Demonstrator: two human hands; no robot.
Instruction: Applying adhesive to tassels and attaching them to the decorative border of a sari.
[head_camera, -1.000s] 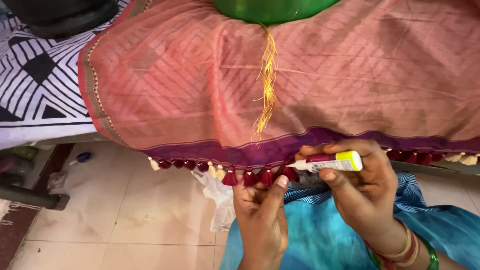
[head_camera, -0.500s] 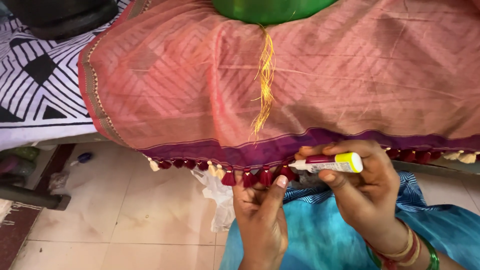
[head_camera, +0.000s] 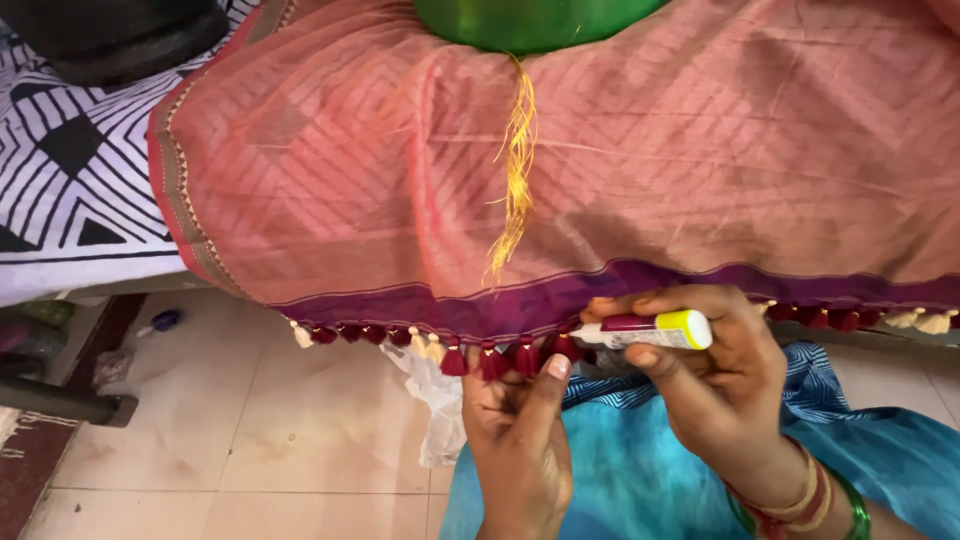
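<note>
Pale floor tiles lie below a pink sari draped over the worktop edge. I see my left hand pinching a red tassel on its purple border, while my right hand grips a glue tube, nozzle touching the tassels.

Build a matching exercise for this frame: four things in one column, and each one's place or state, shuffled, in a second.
Things:
1. small white tube with yellow cap
2. maroon tassels
3. loose bundle of yellow threads
4. red, gold and green bangles

Places or states:
A. worn on the right wrist
B. hanging down over the pink cloth
C. held in the right hand
D. along the cloth's purple edge, at the left hand

Pairs: 1-C, 2-D, 3-B, 4-A
</note>
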